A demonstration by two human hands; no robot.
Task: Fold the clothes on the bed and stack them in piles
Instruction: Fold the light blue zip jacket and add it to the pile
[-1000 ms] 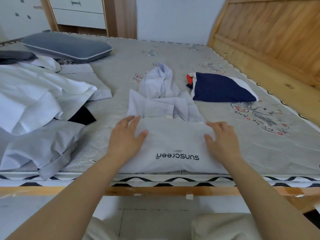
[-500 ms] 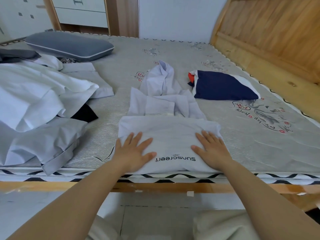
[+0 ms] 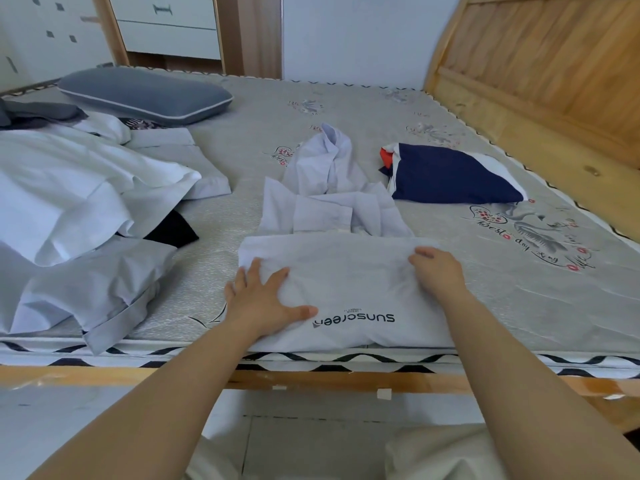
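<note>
Here the pale garment printed "sunscreen" (image 3: 349,292) lies at the near edge of the bed (image 3: 485,299), its lower part doubled over into a flat band while the collar and sleeves trail away behind it. The left hand (image 3: 263,299) lies flat on the band's left side with fingers spread, grasping nothing; the right hand (image 3: 438,271) has its fingers bent over the band's far right edge, seemingly pinching the cloth, though the fingertips are hidden. The step looks like smoothing the fold before the next one. To do it well, keep the left palm as an anchor, draw the right edge taut so creases run out, and square both edges. A navy folded item (image 3: 450,176) sits well apart to the right, unfolded white clothes (image 3: 76,192) to the left, a grey pillow (image 3: 145,95) beyond.
</note>
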